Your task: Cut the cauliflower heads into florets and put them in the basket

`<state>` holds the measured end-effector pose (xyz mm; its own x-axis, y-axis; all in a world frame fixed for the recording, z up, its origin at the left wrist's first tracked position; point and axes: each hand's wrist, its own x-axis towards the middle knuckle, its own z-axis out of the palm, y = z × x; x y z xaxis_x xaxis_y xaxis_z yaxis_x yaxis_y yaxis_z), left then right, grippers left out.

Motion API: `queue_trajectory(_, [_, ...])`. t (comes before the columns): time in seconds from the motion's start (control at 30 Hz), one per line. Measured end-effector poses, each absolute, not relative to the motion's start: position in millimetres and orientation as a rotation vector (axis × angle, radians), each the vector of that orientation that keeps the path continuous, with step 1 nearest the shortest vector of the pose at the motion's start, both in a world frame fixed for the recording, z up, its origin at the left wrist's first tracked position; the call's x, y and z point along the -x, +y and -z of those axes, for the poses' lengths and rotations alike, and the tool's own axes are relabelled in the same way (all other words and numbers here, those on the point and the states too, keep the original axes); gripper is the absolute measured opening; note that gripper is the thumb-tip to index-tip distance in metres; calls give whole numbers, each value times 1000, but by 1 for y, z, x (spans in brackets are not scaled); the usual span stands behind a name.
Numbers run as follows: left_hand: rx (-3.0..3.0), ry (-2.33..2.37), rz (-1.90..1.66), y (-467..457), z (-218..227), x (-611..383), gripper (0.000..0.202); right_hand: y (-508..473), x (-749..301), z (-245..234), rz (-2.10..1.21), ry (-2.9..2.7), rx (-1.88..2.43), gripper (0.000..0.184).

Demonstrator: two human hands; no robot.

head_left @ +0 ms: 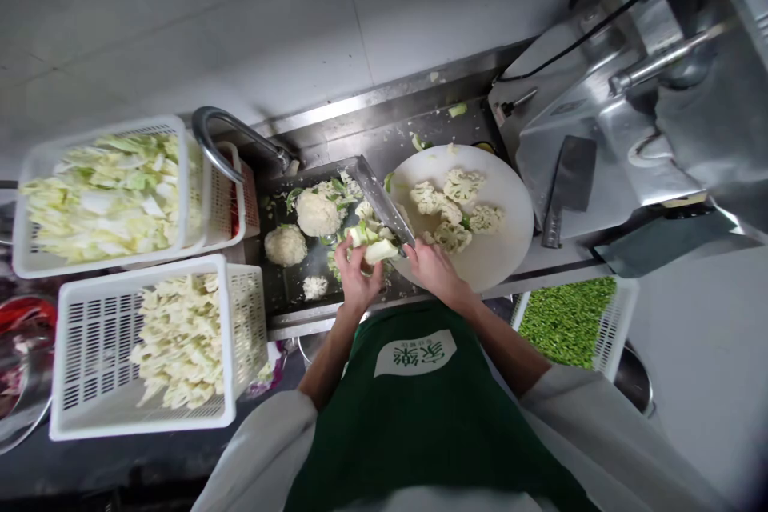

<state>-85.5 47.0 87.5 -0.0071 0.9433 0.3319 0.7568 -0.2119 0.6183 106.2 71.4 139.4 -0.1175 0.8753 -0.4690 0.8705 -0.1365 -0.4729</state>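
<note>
My left hand (355,278) is closed around a cauliflower piece (373,242) with green stalks, held over the sink edge. My right hand (433,269) grips the handle of a cleaver (381,198), whose blade slants up and left across that piece. To the right lies a round white cutting board (504,232) carrying several cut florets (454,205). Two whole cauliflower heads (317,213) sit in the sink (277,296) just left of my hands.
At the left stand a white basket of cut cabbage (105,196) and a white basket of cauliflower florets (180,336). A faucet (231,132) arches over the sink. A second cleaver (567,184) rests against a steel machine (648,88). A basket of chopped greens (570,320) sits low right.
</note>
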Motion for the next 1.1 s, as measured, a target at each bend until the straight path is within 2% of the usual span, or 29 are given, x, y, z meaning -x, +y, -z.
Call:
queue_trajectory(0.23, [-1792, 1718, -1094, 53, -89, 101, 30, 82, -83, -133, -1157, -2014, 2028, 38])
queue_trajectory(0.53, [-1713, 1655, -1123, 75, -77, 87, 29, 73, -82, -120, -936, -1995, 2260, 46])
queue_trajectory(1.1, [-1490, 1620, -1348, 76, -59, 96, 22, 70, -82, -83, -740, -2055, 2166, 48])
